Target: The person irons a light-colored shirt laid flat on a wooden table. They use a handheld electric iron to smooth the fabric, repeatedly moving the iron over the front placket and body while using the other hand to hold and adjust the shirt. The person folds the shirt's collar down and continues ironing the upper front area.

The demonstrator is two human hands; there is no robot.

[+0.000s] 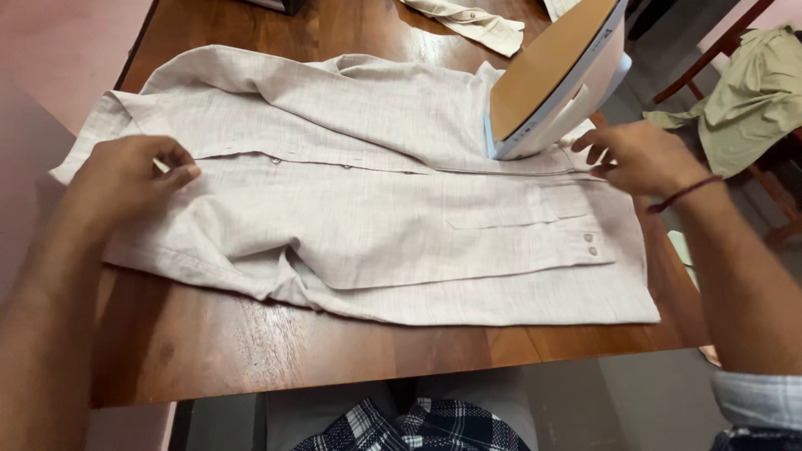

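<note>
Beige shirt [368, 209] is lying on the tabletop [251, 351]; I am pinching its placket with both left fingers [180, 171] and right fingers [597, 159], pulling evenly, clear of the upright iron [555, 79].

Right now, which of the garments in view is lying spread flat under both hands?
The light beige shirt on the wooden table. The left hand and right hand rest on it; the cream piece lies behind, and the olive one hangs on a chair.

Domestic room: polished brown wooden table [251, 342] with white electric iron [555, 79]; wooden chair [773, 179] at 2 o'clock holding olive-green garment [752, 96].
</note>
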